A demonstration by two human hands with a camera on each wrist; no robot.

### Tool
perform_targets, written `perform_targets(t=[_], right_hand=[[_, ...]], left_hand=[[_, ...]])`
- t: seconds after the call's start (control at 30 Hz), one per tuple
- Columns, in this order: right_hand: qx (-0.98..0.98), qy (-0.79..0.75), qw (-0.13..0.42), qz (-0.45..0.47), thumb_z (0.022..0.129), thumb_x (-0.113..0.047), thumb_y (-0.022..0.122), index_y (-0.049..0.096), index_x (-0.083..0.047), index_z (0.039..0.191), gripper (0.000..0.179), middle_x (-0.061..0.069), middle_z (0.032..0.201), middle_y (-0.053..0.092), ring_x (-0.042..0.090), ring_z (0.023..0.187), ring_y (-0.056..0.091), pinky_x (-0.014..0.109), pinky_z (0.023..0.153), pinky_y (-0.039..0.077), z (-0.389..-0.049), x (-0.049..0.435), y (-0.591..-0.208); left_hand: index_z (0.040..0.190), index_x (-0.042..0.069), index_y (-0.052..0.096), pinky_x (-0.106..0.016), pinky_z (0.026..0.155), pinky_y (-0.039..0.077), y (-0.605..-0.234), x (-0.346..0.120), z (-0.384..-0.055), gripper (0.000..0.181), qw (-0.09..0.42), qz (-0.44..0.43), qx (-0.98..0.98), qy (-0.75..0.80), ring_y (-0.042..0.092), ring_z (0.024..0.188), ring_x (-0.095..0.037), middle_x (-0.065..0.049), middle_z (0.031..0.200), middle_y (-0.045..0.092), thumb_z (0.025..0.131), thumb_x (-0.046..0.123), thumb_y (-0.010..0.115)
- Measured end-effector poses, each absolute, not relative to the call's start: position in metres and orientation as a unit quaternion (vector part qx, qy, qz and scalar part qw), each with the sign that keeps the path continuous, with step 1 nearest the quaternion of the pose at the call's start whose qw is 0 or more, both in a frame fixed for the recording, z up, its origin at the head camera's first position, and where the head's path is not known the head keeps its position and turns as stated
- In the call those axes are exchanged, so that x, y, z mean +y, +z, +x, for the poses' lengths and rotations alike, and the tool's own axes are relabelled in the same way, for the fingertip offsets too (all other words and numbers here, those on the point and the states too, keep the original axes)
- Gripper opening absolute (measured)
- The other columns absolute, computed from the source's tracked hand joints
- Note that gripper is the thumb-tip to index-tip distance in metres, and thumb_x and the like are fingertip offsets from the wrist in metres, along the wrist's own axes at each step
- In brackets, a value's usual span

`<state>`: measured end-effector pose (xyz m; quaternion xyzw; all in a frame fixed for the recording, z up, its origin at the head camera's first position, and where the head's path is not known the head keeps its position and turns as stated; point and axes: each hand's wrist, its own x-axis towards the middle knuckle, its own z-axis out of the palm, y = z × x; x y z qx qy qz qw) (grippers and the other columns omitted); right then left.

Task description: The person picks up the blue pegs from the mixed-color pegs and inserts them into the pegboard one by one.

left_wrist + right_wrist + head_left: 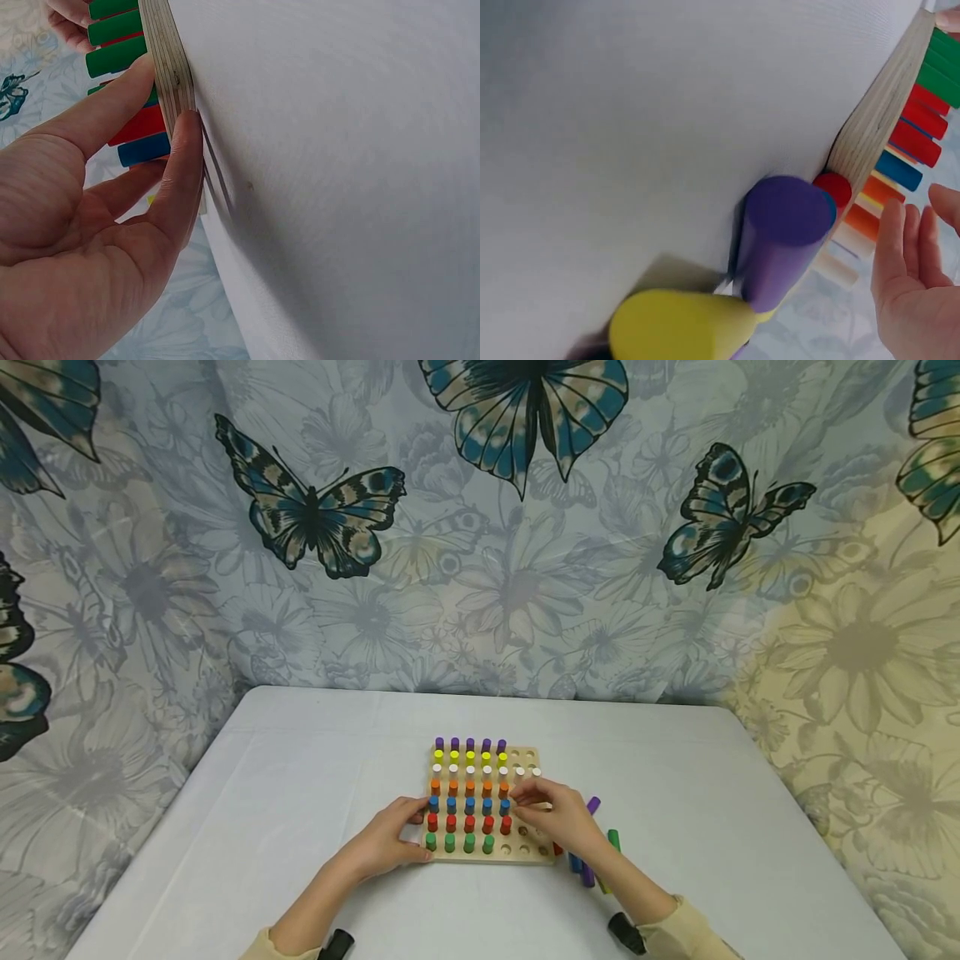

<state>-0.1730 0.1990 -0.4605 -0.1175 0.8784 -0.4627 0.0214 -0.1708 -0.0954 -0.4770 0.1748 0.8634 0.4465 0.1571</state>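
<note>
A wooden pegboard carries rows of upright pegs: purple, yellow, white, orange, blue, red and green from back to front. My left hand grips its front left corner, with thumb and a finger on the wooden edge in the left wrist view. Over the board's right part hovers my right hand, fingertips beside the right end of the orange and blue rows. The right wrist view shows its thumb and fingers apart, with no peg visible between them.
Loose pegs lie right of the board, among them a purple peg, a yellow peg, a green peg and a red peg. A white cloth covers the table. Behind it hangs a butterfly-patterned backdrop.
</note>
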Motion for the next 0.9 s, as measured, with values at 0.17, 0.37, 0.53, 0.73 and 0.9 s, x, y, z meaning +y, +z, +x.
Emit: perform_targets(t=[0.17,0.37,0.53,0.73,0.9], right_hand=[[0.864,-0.489,0.027,-0.116,0.088,-0.012,0.073,0.069,-0.01,0.106,0.019,0.001,0.103,0.07,0.018,0.095,0.065,0.027,0.076,0.054,-0.171,0.208,-0.46],[0.846,-0.523,0.047,-0.09,0.089,-0.014,0.071,0.067,-0.005,0.111,0.024,0.008,0.108,0.069,0.021,0.099,0.063,0.025,0.077,0.054,-0.169,0.216,-0.455],[0.841,-0.536,0.054,-0.046,0.089,-0.011,0.071,0.067,-0.007,0.111,0.023,0.006,0.107,0.068,0.022,0.101,0.063,0.025,0.079,0.054,-0.167,0.221,-0.451],[0.844,-0.534,0.051,-0.028,0.089,-0.009,0.071,0.067,-0.005,0.111,0.023,0.009,0.107,0.068,0.022,0.099,0.063,0.026,0.08,0.054,-0.163,0.23,-0.451],[0.849,-0.526,0.049,-0.011,0.088,-0.012,0.072,0.067,-0.006,0.111,0.024,0.006,0.104,0.068,0.02,0.096,0.062,0.024,0.08,0.053,-0.159,0.235,-0.45]], left_hand=[[0.142,-0.002,0.045,-0.046,0.092,0.047,-0.477,-0.096,-0.171,0.078,0.158,0.176,0.865,0.444,0.051,0.119,-0.03,-0.012,0.133,0.051,0.077,0.016,0.084],[0.143,-0.002,0.043,-0.044,0.091,0.048,-0.477,-0.096,-0.171,0.079,0.163,0.173,0.862,0.447,0.051,0.12,-0.031,-0.012,0.134,0.05,0.078,0.016,0.083],[0.143,-0.002,0.044,-0.045,0.09,0.049,-0.476,-0.095,-0.17,0.079,0.16,0.173,0.862,0.449,0.051,0.12,-0.032,-0.013,0.135,0.05,0.077,0.016,0.084],[0.142,-0.003,0.044,-0.046,0.09,0.049,-0.475,-0.095,-0.169,0.079,0.159,0.177,0.859,0.454,0.051,0.121,-0.034,-0.015,0.136,0.049,0.077,0.015,0.084],[0.142,-0.003,0.043,-0.046,0.09,0.049,-0.475,-0.095,-0.169,0.079,0.159,0.177,0.858,0.454,0.051,0.12,-0.034,-0.016,0.136,0.049,0.076,0.014,0.084]])
